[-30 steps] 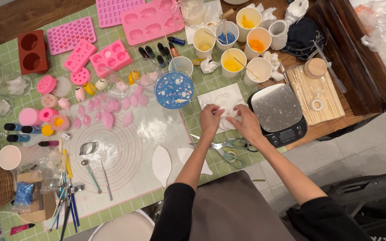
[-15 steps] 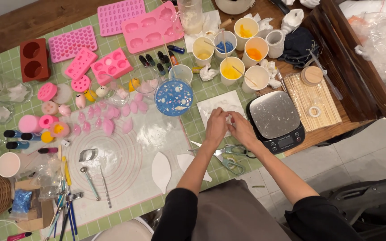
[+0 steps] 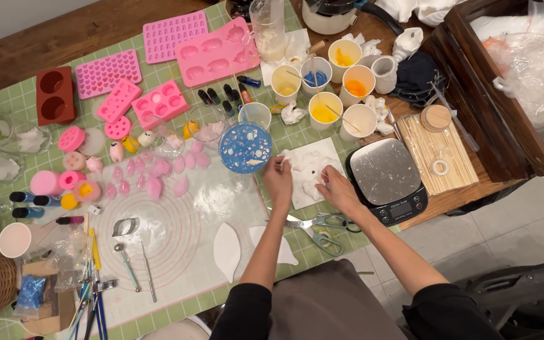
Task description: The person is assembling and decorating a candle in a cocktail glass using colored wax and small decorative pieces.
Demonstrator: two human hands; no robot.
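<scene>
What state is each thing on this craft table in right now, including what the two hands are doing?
Left hand: pinching a small white stick over the white sheet.
Right hand: resting on the white sheet, fingers bent.
Blue round mould: filled, speckled white.
Paper cups: upright, holding yellow, orange and blue colour, some with sticks.
Kitchen scale: platform bare.
Scissors: lying flat, closed.
Pink moulds: cavities unfilled.
</scene>
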